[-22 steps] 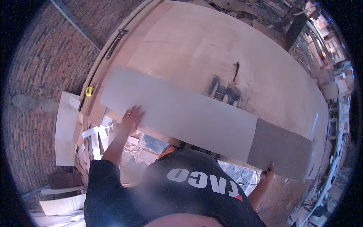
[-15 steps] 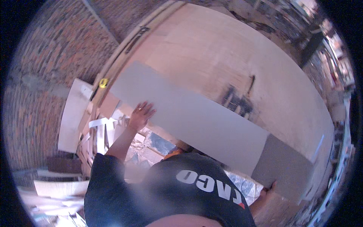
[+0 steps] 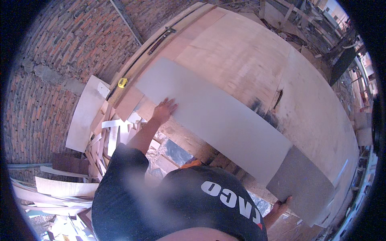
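Note:
A long light grey sheet lies across a big wooden worktable. At its right end is a darker grey-brown sheet. My left hand rests flat on the near edge of the light sheet, fingers stretched out. At the near edge of the darker sheet is my right hand, its thumb over the edge and its other fingers mostly hidden. The hand appears to grip that edge.
A yellow tape measure and a hammer lie along the table's left edge. A thin dark tool lies beyond the sheets, near black smudges. Offcut strips are heaped at left, below a brick wall.
The view has shifted, and the table with its sheets appears slightly farther right. Both hands stay at the same sheet edges.

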The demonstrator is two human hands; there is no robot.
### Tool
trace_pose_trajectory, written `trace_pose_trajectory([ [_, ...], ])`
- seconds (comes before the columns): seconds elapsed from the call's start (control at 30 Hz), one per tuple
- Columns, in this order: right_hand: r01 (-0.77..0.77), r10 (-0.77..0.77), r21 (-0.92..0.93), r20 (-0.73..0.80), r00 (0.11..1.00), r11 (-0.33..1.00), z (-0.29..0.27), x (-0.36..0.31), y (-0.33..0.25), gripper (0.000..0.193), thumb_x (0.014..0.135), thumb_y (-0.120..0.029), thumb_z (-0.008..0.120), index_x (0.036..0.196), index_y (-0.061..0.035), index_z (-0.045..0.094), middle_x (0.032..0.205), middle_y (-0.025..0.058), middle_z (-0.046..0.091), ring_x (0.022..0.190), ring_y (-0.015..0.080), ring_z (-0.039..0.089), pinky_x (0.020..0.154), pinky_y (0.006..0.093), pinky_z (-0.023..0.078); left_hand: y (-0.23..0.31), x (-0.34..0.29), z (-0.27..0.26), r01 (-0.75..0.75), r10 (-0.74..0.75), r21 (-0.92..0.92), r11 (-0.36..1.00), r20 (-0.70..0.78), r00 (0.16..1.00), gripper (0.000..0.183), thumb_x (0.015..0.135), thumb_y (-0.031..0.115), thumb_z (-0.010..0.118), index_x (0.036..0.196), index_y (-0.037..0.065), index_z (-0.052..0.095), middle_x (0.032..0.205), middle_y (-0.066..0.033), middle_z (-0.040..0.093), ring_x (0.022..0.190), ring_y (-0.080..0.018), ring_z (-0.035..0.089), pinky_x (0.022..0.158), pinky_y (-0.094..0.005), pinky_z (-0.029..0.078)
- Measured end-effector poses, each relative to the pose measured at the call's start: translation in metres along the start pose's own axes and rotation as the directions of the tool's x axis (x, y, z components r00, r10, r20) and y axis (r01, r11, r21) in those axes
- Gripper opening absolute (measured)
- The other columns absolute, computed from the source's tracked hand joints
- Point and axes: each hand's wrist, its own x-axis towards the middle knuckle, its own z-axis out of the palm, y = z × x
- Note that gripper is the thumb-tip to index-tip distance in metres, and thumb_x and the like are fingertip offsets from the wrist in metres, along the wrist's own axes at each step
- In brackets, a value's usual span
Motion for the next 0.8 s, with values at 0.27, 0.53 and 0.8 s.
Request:
trace_pose_trajectory([
  [0.27,-0.050,0.054,-0.114,0.028,0.998,0.992,-0.004,0.041,0.034,0.059,0.090,-0.033,0.065,0.137,-0.0035,0.045,0.135,0.0097,0.051,0.123,0.0266,0.045,0.110,0.0403,0.030,-0.002,0.025,-0.011,0.043,-0.047,0.071,0.997,0.050,0.998,0.039,0.093,0.032,0.052,0.132,0.032,0.054,0.149,-0.0021,0.038,0.136,-0.0397,0.035,0.104,-0.0514,0.042],
  [0.53,-0.038,0.038,-0.040,0.011,0.999,0.999,-0.047,0.084,0.014,0.054,0.086,-0.028,0.072,0.131,-0.0053,0.052,0.129,0.0073,0.058,0.116,0.0243,0.054,0.100,0.0387,0.044,0.006,0.039,-0.014,0.092,-0.097,0.061,0.994,0.085,0.992,0.037,0.093,0.028,0.053,0.129,0.033,0.056,0.147,-0.0006,0.040,0.131,-0.0424,0.041,0.094,-0.0489,0.052],
  [0.8,-0.067,0.062,-0.107,-0.054,0.997,0.992,-0.064,0.108,0.000,0.058,0.084,-0.030,0.074,0.132,-0.0066,0.052,0.129,0.0081,0.058,0.113,0.0249,0.056,0.099,0.0353,0.045,0.009,0.044,-0.023,0.100,-0.106,0.055,0.993,0.123,0.987,0.037,0.094,0.026,0.051,0.129,0.032,0.055,0.147,-0.0010,0.039,0.129,-0.0443,0.042,0.094,-0.0484,0.053],
])
